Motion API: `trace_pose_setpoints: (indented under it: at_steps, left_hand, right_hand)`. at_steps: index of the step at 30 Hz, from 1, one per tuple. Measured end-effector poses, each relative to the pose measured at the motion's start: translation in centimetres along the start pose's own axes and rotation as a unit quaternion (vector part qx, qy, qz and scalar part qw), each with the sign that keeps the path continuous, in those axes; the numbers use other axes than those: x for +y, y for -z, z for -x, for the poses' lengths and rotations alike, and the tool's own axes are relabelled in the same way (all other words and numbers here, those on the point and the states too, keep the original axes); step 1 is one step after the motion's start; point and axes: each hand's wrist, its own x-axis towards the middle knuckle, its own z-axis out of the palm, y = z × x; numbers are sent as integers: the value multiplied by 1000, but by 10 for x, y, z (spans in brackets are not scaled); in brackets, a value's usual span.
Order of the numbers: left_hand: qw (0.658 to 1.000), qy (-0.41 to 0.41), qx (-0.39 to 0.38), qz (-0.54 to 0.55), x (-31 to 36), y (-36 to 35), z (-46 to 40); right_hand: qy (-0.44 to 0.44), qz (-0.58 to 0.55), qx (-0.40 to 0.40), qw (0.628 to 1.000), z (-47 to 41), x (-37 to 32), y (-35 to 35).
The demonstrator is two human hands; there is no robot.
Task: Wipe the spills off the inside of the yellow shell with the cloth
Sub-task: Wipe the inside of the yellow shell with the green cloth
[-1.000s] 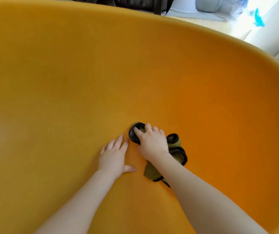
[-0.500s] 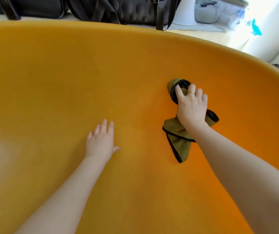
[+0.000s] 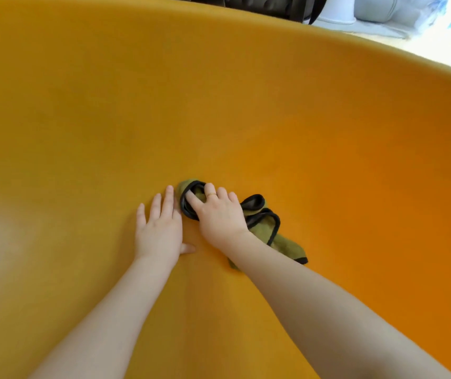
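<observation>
Dragged back from two o'clock, my right hand [image 3: 220, 214] presses the bunched olive black-edged cloth [image 3: 262, 231] beside my flat, open-fingered left hand [image 3: 158, 228]; loose folds may smear the smooth yellow shell [image 3: 246, 105].

The right hand [image 3: 220, 214] covers the middle of the cloth [image 3: 262, 231], so only its ends show. The yellow shell [image 3: 246, 105] runs off 3 edges. The dark bag [image 3: 246, 2] is cut off at the top. No spills can be made out.
</observation>
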Motion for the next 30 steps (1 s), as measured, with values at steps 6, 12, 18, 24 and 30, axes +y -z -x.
trace_pose_setpoints:
  at_steps: [6,12,18,24,30]
  left_hand:
    - [1000,1,-5,15,-4,1,3]
    - [999,-10,3,42,-7,-2,3]
    - [994,-37,15,101,-14,-6,2]
    - [990,-72,70,97,-52,-3,7]
    - [997,68,13,19,-109,4,33]
  right_hand:
    - [-142,16,65,988,5,76,17]
    - [-391,-85,115,909,-7,94,27]
    - [-281,-113,100,948,-45,16,24]
    - [-145,-79,95,982,-53,-40,15]
    - [-372,-173,128,903,-42,11,19]
